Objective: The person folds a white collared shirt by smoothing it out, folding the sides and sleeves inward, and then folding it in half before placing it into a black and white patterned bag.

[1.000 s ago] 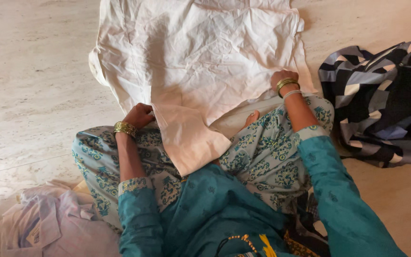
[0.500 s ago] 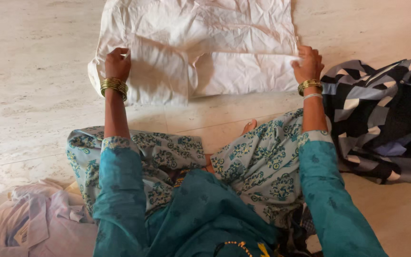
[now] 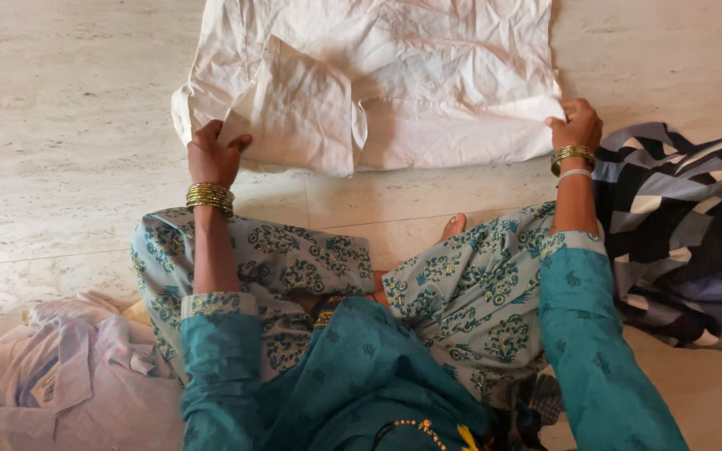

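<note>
Both hands have a closed grip on one white garment (image 3: 394, 75) spread on the floor (image 3: 60, 108): left hand (image 3: 213, 154) pinching its near-left fold, right hand (image 3: 578, 125) its near-right corner. Two other clothes flank the person: one pale shirt (image 3: 68, 384), one patterned cloth (image 3: 687, 234).

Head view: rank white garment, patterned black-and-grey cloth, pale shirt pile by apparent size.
1. White garment, largest, though cut off at the top edge.
2. Patterned black-and-grey cloth, cut off at the right.
3. Pale shirt pile, cut off at the bottom, so its rank against the patterned cloth is unsure.
</note>
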